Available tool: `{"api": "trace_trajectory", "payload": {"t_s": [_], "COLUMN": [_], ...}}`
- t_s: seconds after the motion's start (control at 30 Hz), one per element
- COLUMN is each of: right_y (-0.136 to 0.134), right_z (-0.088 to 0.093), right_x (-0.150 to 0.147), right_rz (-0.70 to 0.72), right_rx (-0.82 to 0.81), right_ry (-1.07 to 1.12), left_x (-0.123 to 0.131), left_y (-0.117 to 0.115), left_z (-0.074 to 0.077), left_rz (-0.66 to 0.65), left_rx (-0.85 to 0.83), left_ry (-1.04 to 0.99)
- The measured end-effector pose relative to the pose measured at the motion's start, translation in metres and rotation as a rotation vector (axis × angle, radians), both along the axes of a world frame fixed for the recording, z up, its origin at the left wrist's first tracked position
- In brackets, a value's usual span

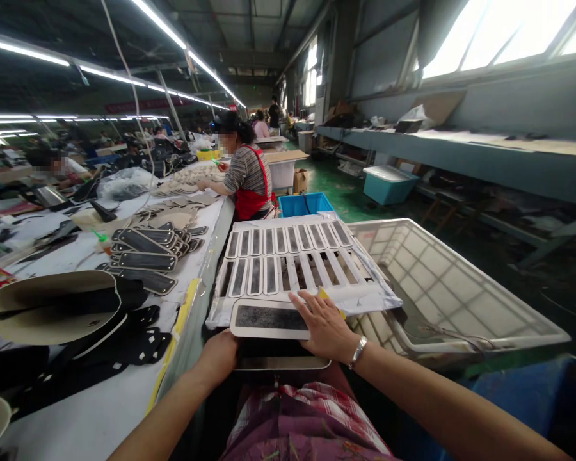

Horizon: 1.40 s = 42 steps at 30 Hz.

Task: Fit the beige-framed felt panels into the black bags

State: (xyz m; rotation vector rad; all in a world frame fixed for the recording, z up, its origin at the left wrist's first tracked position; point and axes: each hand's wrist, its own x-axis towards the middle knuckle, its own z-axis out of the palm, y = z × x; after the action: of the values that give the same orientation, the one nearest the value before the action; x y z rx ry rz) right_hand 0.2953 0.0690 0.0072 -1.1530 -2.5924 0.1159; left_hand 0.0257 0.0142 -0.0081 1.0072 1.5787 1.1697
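Observation:
A cream panel (269, 318) with rounded corners and a dark inset lies close to me, tilted over the near edge of a white board (384, 296). My left hand (219, 356) is closed on its left end, the fingertips partly hidden. Across its right end rests my right hand (327, 326), fingers stretched and spread. A bit of something yellow (327, 299) shows behind those fingers. On the board sit rows of smaller cream-rimmed dark strips (269, 241), with cut-out slots at the lower right. Below the panel, near my lap, is another cream-edged dark piece (288, 363).
To the left, a long table (139, 358) carries stacked strips (146, 256) and a curved cream-lined piece (52, 304). A white plastic crate (461, 282) stands right of the board. Ahead, a person in a red apron (252, 169) works beside a blue bin (304, 203).

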Motion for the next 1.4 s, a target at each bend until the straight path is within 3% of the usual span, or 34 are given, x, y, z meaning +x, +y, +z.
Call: {"api": "trace_trajectory", "payload": {"t_s": [0.1,0.27,0.37,0.43,0.53,0.67,0.9,1.03,1.23,1.4], "right_y": [-0.006,-0.010,-0.010,-0.013,-0.020,-0.025,-0.032,-0.037,-0.027,-0.022], "right_z": [-0.005,-0.012,-0.013,-0.013,-0.013,-0.012,-0.009,-0.011,-0.010,-0.012], "right_x": [-0.009,-0.026,-0.022,-0.018,-0.020,-0.029,-0.030,-0.028,-0.034,-0.056], "right_rz": [-0.003,0.035,0.070,0.080,0.108,0.179,0.133,0.154,0.239,0.214], "right_rx": [0.044,0.107,0.172,0.225,0.273,0.281,0.348,0.334,0.206,0.176], "right_ry": [-0.020,-0.116,-0.143,-0.162,-0.177,-0.236,-0.395,-0.409,-0.377,-0.452], "left_x": [-0.006,-0.019,-0.032,-0.040,-0.041,-0.028,-0.027,-0.030,-0.029,-0.038], "left_y": [-0.002,-0.017,-0.033,-0.043,-0.051,-0.047,-0.035,-0.035,-0.033,-0.030], "left_z": [-0.005,0.009,0.012,0.006,-0.012,-0.028,-0.035,-0.040,-0.039,-0.032], "left_rz": [-0.099,-0.139,0.018,0.143,0.136,0.106,0.041,-0.008,0.007,-0.028], "left_rx": [0.040,0.109,0.124,0.103,0.032,-0.074,-0.089,-0.168,-0.183,-0.173], "left_ry": [0.145,0.294,0.348,0.361,0.354,0.344,0.390,0.223,0.169,0.130]}}
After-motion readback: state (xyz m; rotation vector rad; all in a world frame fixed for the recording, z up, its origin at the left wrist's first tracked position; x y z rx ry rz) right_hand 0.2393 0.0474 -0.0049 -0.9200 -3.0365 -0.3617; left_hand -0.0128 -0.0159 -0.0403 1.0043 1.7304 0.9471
